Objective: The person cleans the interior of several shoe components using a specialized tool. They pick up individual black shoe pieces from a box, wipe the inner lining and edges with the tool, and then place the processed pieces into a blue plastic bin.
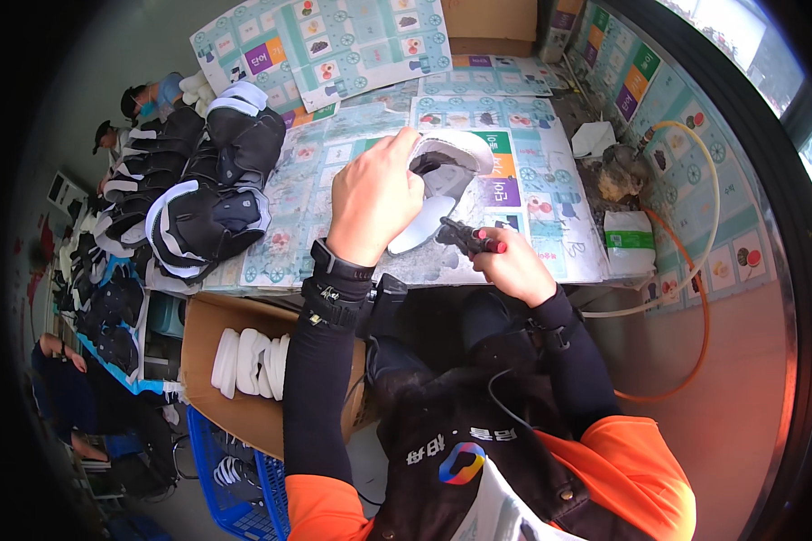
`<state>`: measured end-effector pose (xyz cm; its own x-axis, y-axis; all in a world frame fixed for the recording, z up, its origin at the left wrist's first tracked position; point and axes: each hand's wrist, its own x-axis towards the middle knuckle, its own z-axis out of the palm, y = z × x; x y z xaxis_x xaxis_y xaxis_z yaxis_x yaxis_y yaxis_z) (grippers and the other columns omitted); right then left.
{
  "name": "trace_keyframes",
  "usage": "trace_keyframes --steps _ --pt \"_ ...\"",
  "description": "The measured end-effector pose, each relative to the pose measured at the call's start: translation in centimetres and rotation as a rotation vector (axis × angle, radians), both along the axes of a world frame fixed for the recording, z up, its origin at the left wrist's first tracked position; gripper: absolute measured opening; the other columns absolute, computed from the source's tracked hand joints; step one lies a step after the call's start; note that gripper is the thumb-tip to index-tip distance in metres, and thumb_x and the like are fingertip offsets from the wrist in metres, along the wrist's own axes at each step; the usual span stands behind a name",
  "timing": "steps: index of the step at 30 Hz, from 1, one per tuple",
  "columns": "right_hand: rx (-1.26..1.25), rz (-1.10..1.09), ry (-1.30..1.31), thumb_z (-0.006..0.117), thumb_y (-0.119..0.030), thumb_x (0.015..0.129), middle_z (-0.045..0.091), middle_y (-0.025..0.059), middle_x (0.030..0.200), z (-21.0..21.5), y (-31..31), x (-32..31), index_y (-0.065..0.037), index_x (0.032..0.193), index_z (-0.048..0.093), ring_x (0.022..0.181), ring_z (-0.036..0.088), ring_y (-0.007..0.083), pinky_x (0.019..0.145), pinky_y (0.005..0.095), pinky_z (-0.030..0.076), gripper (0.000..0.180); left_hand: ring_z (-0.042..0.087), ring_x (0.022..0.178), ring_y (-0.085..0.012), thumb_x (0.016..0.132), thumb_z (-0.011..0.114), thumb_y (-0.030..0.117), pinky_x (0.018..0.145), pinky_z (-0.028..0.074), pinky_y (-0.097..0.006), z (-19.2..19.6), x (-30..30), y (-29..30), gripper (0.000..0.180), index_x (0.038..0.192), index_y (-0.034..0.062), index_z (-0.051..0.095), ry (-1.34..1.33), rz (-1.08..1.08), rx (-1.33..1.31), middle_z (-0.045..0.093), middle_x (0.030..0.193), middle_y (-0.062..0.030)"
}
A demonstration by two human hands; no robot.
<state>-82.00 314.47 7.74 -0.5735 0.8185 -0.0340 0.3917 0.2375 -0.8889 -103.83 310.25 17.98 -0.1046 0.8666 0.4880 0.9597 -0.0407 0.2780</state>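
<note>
My left hand [379,194], fingers curled, grips a shoe upper [460,185] with a white collar and a grey inside, held over the papered table. A pale rounded piece [422,225] shows at its lower end; whether it is part of the upper I cannot tell. My right hand [517,266] is closed around a small black spray gun [463,236] with red knobs. The gun's front end is beside the pale piece. To the left, black shoe uppers [209,221] with light linings stand in rows on the table.
Printed sheets [280,216] cover the table. Below its front edge are a cardboard box [212,316] with white pads [254,362] and a blue basket [209,469]. Pale [715,180] and orange hoses [695,361] curve along the right. Other people [153,95] are at far left.
</note>
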Motion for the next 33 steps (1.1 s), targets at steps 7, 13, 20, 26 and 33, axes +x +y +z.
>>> trace_keyframes --steps 7,13,20,26,33 --pt "0.155 -0.171 -0.049 0.059 -0.014 0.085 0.068 0.0342 0.087 1.1 0.2 0.0 0.006 0.095 0.071 0.091 0.065 0.0546 0.081 0.0545 0.052 0.025 0.069 0.101 -0.0420 0.089 0.070 0.013 0.086 0.055 -0.050 0.2 0.2 1.0 0.030 0.116 0.0048 0.061 0.063 -0.010 0.041 0.071 0.106 -0.0165" --pt "-0.101 0.045 0.113 0.070 -0.015 0.083 0.070 0.0233 0.079 2.7 -0.7 0.7 0.004 0.098 0.071 0.076 0.069 0.0391 0.076 0.0436 0.053 0.024 0.071 0.081 -0.0406 0.095 0.065 0.008 0.069 0.058 -0.049 1.9 0.4 -0.4 0.016 0.111 0.0078 0.063 0.136 0.002 0.284 0.067 0.097 -0.0160" --pt "-0.023 -0.087 0.152 0.069 -0.014 0.084 0.069 0.0247 0.079 2.6 2.1 -0.3 0.004 0.102 0.070 0.078 0.069 0.0419 0.075 0.0448 0.052 0.026 0.066 0.094 -0.0472 0.098 0.068 0.013 0.078 0.053 -0.051 0.1 -1.5 -1.3 0.020 0.112 0.0012 0.060 -0.026 0.059 0.383 0.066 0.103 -0.0222" --pt "0.253 -0.163 -0.002 0.058 -0.015 0.084 0.067 0.0340 0.085 0.3 3.9 -2.6 0.005 0.095 0.070 0.091 0.065 0.0544 0.082 0.0558 0.052 0.026 0.065 0.095 -0.0493 0.096 0.071 0.013 0.079 0.052 -0.052 -3.7 -0.7 -1.5 0.025 0.115 -0.0001 0.061 -0.104 0.084 0.235 0.066 0.103 -0.0248" --pt "-0.080 0.097 -0.012 0.067 -0.014 0.084 0.069 0.0137 0.072 0.7 4.1 -1.8 0.005 0.092 0.070 0.068 0.066 0.0233 0.067 0.0378 0.051 0.021 0.069 0.087 -0.0453 0.100 0.065 0.014 0.072 0.056 -0.052 -4.0 -0.5 -0.8 0.020 0.117 0.0049 0.059 -0.061 0.062 0.199 0.064 0.105 -0.0183"
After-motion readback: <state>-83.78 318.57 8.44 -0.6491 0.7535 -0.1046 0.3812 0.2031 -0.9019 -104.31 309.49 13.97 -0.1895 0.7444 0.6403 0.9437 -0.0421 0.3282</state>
